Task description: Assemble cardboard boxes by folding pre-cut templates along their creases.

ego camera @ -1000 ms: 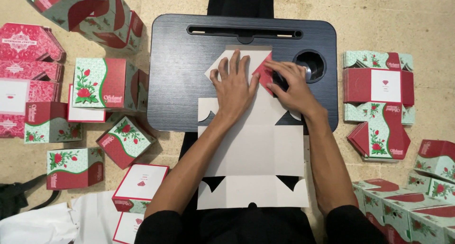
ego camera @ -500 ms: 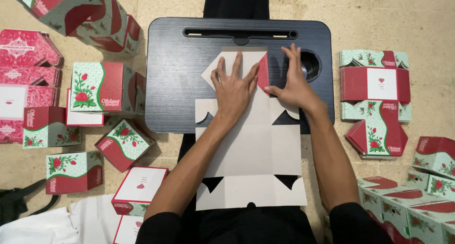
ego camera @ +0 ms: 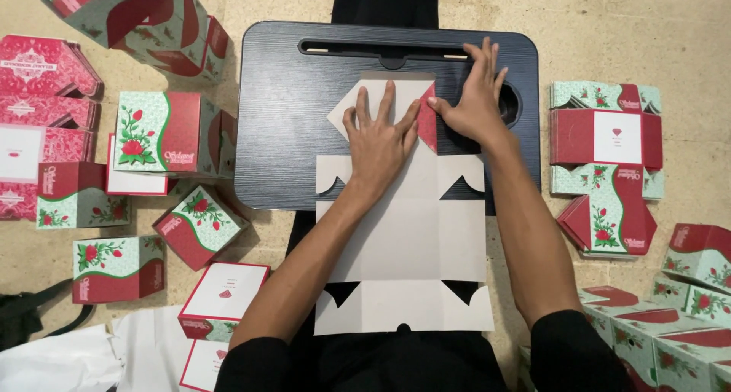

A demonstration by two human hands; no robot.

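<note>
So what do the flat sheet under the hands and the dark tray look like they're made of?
Flat sheet: likely thin cardboard, matte grey-white inside, with sharp creases, die-cut notches and a red printed flap. Dark tray: probably laminate or plastic with a wood-grain finish, going by its fine straight lines.

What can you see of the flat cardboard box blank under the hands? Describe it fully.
The box blank is an unfolded die-cut card sheet, plain pale grey on its upturned side, with creased panels and notched corner cut-outs. It lies flat, its far part on the dark lap desk, its near part over the person's lap. One far flap is folded over, showing its red printed side. The left hand presses flat on it; the right hand holds the red flap.
</note>
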